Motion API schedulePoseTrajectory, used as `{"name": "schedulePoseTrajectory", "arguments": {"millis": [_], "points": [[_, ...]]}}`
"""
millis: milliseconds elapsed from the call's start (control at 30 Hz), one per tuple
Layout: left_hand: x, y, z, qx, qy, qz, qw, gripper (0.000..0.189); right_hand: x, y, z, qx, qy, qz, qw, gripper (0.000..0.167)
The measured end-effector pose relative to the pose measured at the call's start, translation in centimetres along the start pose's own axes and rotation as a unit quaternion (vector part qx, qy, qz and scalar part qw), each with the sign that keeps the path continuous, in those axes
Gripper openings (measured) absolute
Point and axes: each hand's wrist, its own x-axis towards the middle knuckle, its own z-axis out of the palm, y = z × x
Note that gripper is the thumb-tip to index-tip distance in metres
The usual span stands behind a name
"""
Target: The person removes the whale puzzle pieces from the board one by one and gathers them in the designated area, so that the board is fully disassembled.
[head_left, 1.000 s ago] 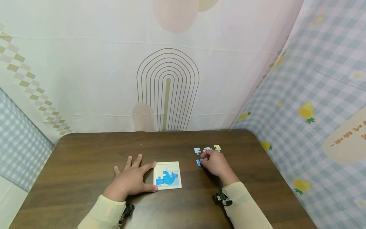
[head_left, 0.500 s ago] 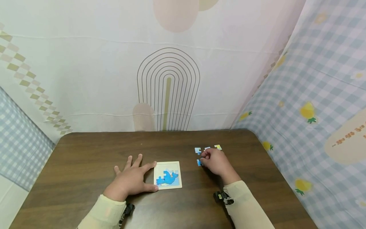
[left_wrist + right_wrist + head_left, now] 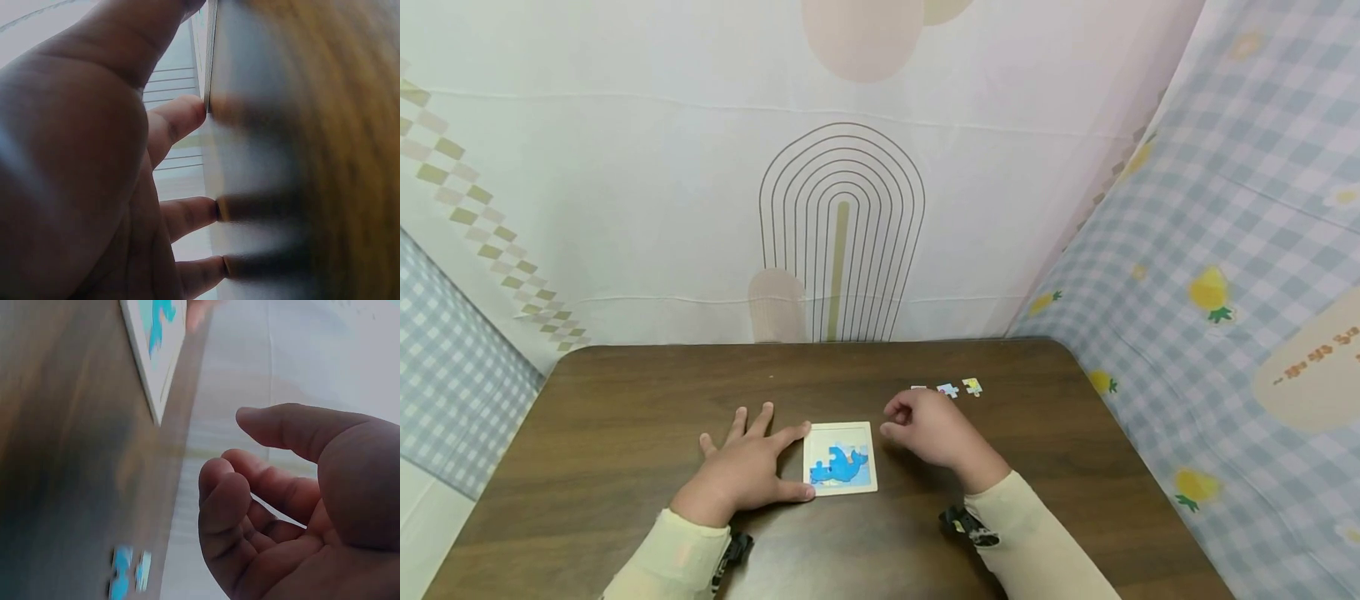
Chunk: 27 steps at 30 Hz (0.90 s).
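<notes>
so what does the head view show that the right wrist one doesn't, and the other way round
Only the head view shows the cream fabric sleeves, the blue-and-white checked fabric and the whole of the left hand.

Only the right wrist view shows the palm side of the right hand, with nothing visible between thumb and fingers.

Both show that hand, part of the left one, the pale square tray with a blue animal picture, small flat jigsaw pieces and the dark brown wood-grain table.
</notes>
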Motion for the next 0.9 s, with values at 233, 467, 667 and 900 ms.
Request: {"name": "schedulePoseTrajectory", "arguments": {"millis": [233,467,667,900], "points": [[0.0,0.0,-0.1,0.006,0.002,-0.001,1.0,0.107,0.4,-2.9,2.2,-0.028,-0.053,-0.053,0.9968,0.02],[0.0,0.1,-0.2,0.004,0.002,0.001,1.0,0.106,0.8,-4.1,3.8,-0.066,-0.085,-0.05,0.9929,0.028],[0.0,0.1,-0.2,0.003,0.002,0.002,1.0,0.106,0.9,-4.6,4.2,-0.091,-0.094,-0.035,0.9907,0.035],[-0.1,0.1,-0.3,-0.001,0.0,0.0,1.0,0.105,1.3,-5.3,4.8,-0.158,-0.107,-0.026,0.9812,0.041]]}}
